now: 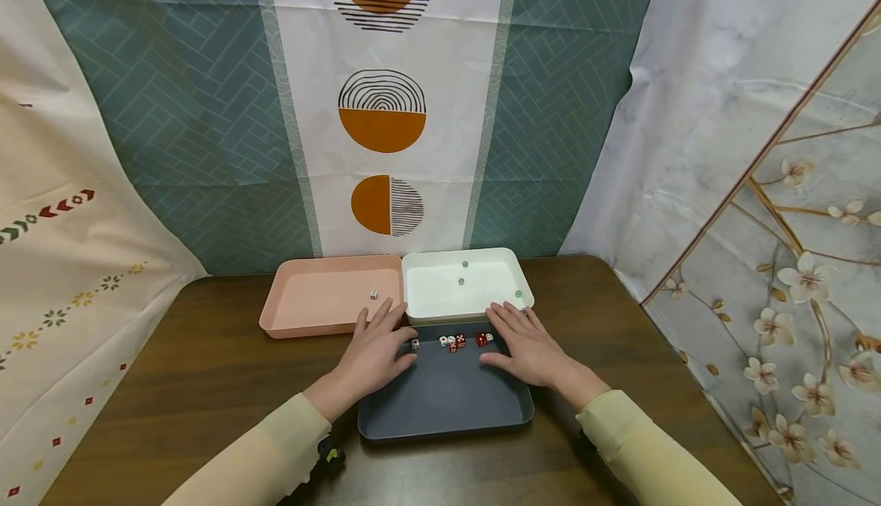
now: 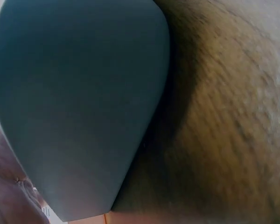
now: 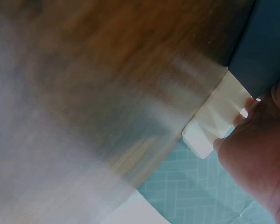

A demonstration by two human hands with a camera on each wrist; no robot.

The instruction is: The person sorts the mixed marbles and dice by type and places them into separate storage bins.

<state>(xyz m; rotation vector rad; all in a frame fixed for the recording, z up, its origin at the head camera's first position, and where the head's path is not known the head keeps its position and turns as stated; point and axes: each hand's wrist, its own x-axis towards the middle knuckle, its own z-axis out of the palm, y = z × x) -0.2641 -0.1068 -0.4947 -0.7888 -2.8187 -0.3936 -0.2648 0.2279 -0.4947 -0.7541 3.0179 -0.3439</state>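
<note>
A dark grey tray point(image 1: 446, 395) lies on the table with several small dice along its far side. Among them are red dice point(image 1: 460, 341) in the middle, another red die point(image 1: 481, 339) toward the right, and a white die point(image 1: 415, 344) by the left fingers. My left hand point(image 1: 372, 349) reaches over this tray's far left corner, fingers extended and spread. Over the far right corner, my right hand point(image 1: 528, 349) has its fingers straight too, their tips overlapping the white tray point(image 1: 433, 306). Neither hand holds a die.
Behind the dark tray, a pink tray point(image 1: 316, 296) with one white die point(image 1: 374, 294) stands at left. Beside it, the white tray carries three green dice, one point(image 1: 518, 293) near its right end. Patterned cloth point(image 1: 381, 208) hangs behind the wooden table point(image 1: 227, 384).
</note>
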